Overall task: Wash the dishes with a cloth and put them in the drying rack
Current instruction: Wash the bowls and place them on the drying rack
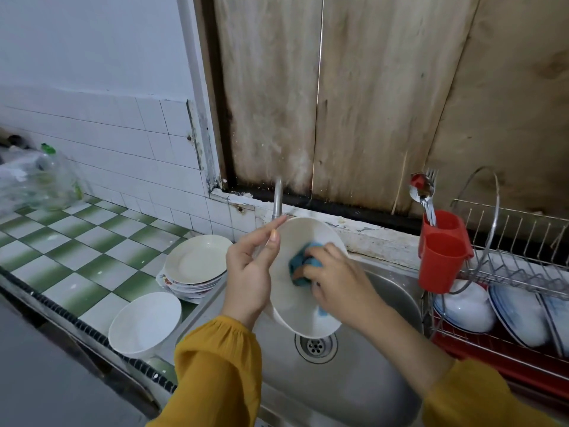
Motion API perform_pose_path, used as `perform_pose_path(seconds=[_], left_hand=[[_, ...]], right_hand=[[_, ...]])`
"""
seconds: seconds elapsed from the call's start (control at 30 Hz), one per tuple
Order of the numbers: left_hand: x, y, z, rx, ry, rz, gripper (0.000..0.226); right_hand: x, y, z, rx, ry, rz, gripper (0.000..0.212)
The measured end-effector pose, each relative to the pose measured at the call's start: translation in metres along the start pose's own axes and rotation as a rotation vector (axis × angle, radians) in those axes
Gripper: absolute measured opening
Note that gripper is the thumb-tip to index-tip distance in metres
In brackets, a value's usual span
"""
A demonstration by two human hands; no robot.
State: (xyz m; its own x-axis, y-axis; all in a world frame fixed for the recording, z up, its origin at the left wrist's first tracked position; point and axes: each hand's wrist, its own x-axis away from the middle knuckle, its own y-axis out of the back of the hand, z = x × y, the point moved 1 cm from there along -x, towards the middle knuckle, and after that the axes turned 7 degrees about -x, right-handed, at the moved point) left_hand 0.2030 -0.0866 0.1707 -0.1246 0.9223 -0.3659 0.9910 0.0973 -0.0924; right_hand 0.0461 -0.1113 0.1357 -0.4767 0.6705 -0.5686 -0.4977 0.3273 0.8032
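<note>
cloth [300, 268] under right fingers [321, 254] | inside bowl [297, 309] | left fingers [263, 233] on rim

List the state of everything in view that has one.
Held bowl, tilted over the sink, gripped by the left hand.
Cloth, bunched, pressed inside the held bowl by the right hand.
Counter bowl, upright, empty.
Plates, stacked beside the sink.
Drying rack, partly filled with dishes.
Cutlery holder, holding upright cutlery.
</note>
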Motion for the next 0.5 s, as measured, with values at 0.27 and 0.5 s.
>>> perform_pose_path(seconds=[0.27, 0.5], left_hand=[[-0.017, 0.021, 0.006, -0.031, 0.053, -0.055, 0.024], [-0.035, 0.039, 0.006, 0.031, 0.168, 0.041, 0.025]], right_hand=[[-0.006, -0.002, 0.033, -0.71, -0.312, 0.371, 0.039], [-0.035, -0.014, 0.009, -0.009, -0.102, -0.248, 0.016]])
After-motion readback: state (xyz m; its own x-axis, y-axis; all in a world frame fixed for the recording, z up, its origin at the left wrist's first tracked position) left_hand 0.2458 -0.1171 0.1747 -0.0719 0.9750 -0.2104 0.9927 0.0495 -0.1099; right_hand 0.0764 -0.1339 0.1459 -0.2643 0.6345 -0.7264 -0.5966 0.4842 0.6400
